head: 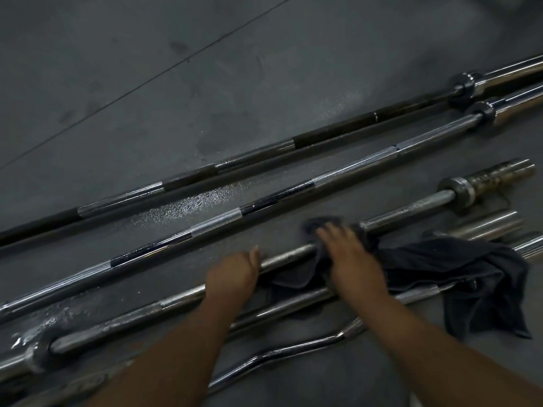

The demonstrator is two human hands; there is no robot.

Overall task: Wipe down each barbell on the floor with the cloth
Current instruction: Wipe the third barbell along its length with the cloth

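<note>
Left hand (232,274) grips the third barbell (411,209) lying on the floor (176,83). Right hand (349,254), blurred, seems to press flat-fingered on the dark cloth (440,265) draped over that barbell.

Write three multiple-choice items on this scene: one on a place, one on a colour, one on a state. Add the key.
1. Where is the cloth?
A) on bare floor, clear of every bar
B) draped over the barbell under the right hand
C) folded on a bench

2. What colour is the cloth?
A) white
B) red
C) dark, near black

3. What is the left hand doing?
A) gripping the barbell's shaft
B) holding the cloth
C) raised clear of everything

Key: 1 B, the right hand presses the cloth onto the barbell. 2 C, it looks near black. 3 A, its fingers wrap the shaft beside the cloth.
</note>
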